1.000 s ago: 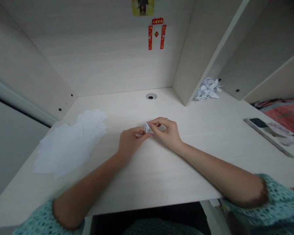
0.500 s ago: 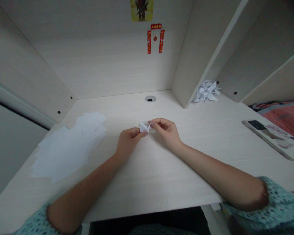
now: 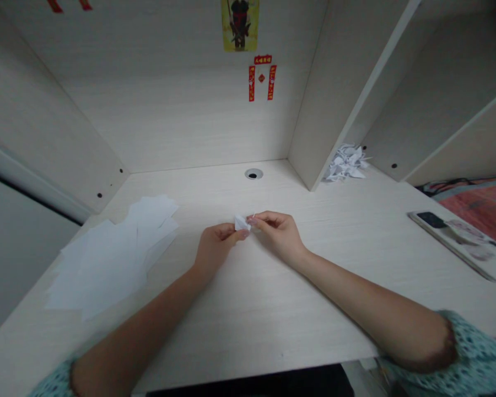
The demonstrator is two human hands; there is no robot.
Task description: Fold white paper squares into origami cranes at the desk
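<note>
**Both hands pinch a small folded paper**

The left hand (image 3: 213,251) and the right hand (image 3: 279,234) meet fingertip to fingertip. Each is closed in a pinch on one small, white, folded piece of paper (image 3: 242,223), held just above the middle of the pale wood-grain counter (image 3: 248,314). A loose spread of flat white paper sheets (image 3: 116,253) lies well to the left. A round grey cable hole (image 3: 253,174) sits behind the hands, near the back panel. A heap of folded white paper figures (image 3: 345,164) rests far right, beside the upright divider.
</note>
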